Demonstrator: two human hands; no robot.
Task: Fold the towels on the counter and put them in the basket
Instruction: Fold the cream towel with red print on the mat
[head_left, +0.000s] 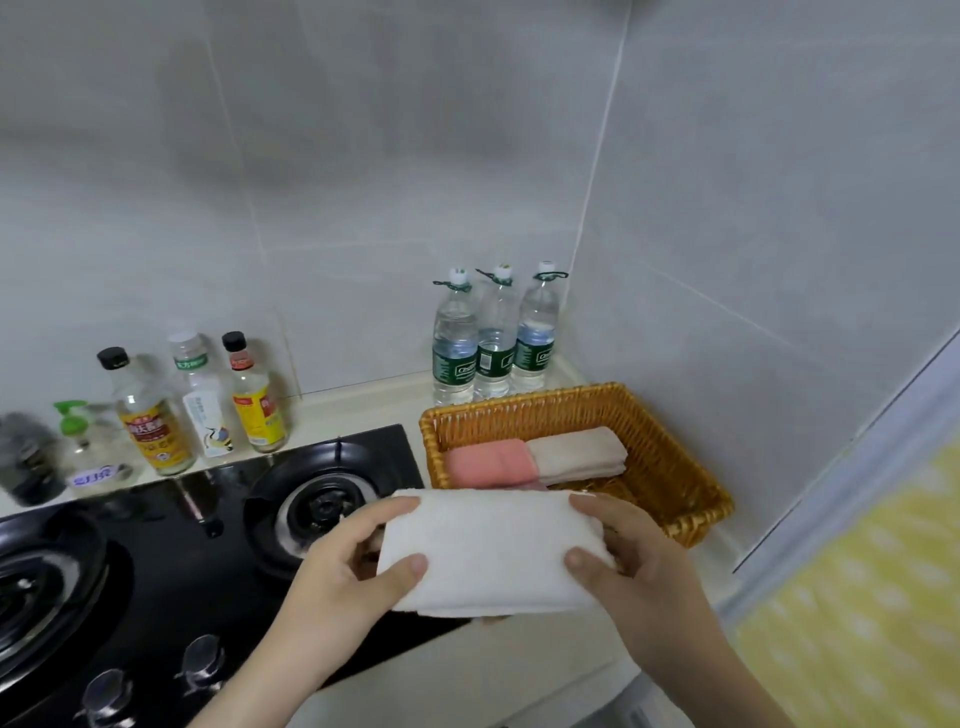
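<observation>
Two hands, left hand (353, 564) and right hand (641, 564), pinch the folded white towel (488, 551) by its side edges, just before the basket (672, 452) near rim; pink towel (491, 462) and beige towel (576, 454) lie inside, with bare wicker to their right.

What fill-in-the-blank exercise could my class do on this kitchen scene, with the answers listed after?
1. The left hand and the right hand hold a folded towel whose colour is ____.
2. In the basket, beside the beige towel, lies a second towel coloured ____.
3. Behind the basket, against the wall, stand ____ water bottles.
Missing words: white; pink; three.
</observation>
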